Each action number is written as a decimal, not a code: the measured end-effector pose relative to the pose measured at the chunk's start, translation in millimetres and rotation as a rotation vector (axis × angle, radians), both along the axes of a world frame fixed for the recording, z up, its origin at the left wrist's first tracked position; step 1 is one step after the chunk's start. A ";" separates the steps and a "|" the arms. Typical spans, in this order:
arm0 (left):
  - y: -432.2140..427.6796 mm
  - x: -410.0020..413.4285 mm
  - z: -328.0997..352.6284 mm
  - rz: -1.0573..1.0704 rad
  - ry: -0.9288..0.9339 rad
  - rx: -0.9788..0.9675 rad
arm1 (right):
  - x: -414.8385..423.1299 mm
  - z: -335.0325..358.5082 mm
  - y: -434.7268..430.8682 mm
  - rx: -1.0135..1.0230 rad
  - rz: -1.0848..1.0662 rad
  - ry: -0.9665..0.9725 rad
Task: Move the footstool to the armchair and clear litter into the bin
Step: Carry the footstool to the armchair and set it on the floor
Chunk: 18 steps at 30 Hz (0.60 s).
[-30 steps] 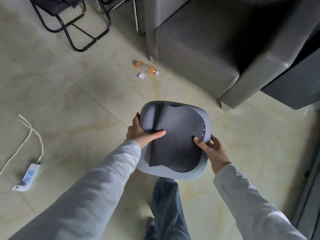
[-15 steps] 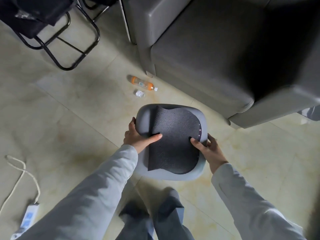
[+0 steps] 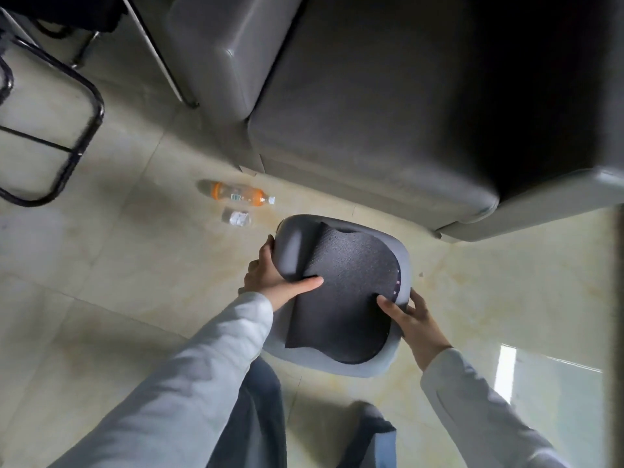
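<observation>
I hold a grey footstool [image 3: 341,295] with a dark textured top above the tiled floor, just in front of the grey armchair [image 3: 371,106]. My left hand [image 3: 277,282] grips its left edge, thumb on top. My right hand [image 3: 410,319] grips its right edge. An orange-labelled plastic bottle [image 3: 238,194] lies on the floor left of the armchair's front corner. A small crumpled clear wrapper [image 3: 236,217] lies just below the bottle. No bin is in view.
A black metal chair frame [image 3: 77,130] stands at the far left. A thin metal leg [image 3: 162,65] slants beside the armchair's left arm. My legs [image 3: 263,417] are below the footstool. Pale floor tiles spread left and right.
I have stepped closer to the armchair with the footstool in both hands. The bottle and wrapper now lie nearer. The power strip and cord at the left have left the view.
</observation>
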<state>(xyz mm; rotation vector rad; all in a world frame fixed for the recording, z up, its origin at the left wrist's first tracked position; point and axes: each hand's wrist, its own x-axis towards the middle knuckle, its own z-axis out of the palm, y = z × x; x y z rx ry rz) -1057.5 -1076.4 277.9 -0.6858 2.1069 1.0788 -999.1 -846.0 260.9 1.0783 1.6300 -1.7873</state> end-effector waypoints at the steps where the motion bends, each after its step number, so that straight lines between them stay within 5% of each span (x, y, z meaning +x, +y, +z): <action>1: -2.5 -10.6 -6.4 -0.052 -0.004 -0.008 | 0.1 -4.6 -5.0 -0.007 -0.041 -0.019; 10: 13.3 -72.4 -48.9 -0.589 -0.065 -0.088 | 25.9 -41.3 -30.0 -0.114 -0.267 -0.198; 18: 60.1 -95.4 -109.1 -0.815 -0.041 -0.136 | 34.0 -110.8 -12.2 -0.179 -0.428 -0.287</action>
